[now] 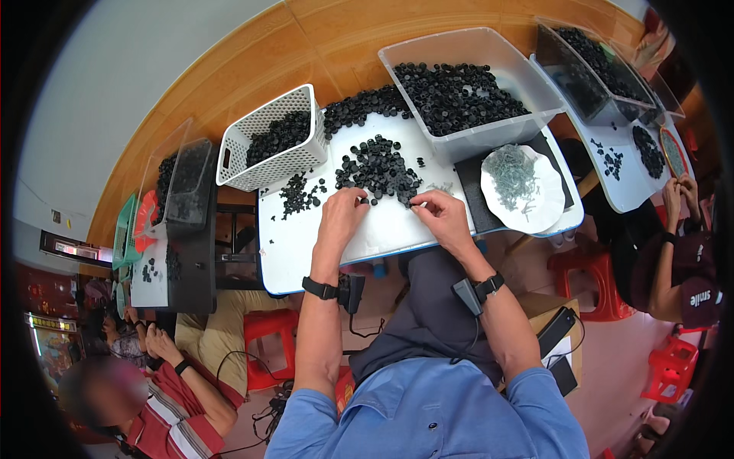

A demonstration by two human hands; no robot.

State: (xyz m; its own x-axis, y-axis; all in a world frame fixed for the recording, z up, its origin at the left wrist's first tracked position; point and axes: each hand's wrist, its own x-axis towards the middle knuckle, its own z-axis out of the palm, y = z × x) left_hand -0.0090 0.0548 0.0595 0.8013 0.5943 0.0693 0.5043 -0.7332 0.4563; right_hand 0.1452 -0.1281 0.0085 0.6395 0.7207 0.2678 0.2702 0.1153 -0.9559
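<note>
A heap of small round black caps (pixel 378 164) lies on the white table in front of me. At the heap's near left edge my left hand (pixel 342 216) is closed in a pinch, with a small black cap at its fingertips. My right hand (pixel 445 220) pinches at the near right edge of the same heap. Its thumb and forefinger touch the dark pieces there; whatever is between them is too small to make out. Left of my left hand is a smaller scatter of black pieces (pixel 297 195). Beside my right hand, a white plate (pixel 489 200) bears thin greyish translucent pieces (pixel 514 176).
A white perforated basket (pixel 229 164) and a clear plastic bin (pixel 489 138), both holding black caps, stand at the table's (pixel 344 249) far side. More caps lie between them. A dark board is under the plate. Other people work at tables left and right; red stools (pixel 589 283) stand nearby.
</note>
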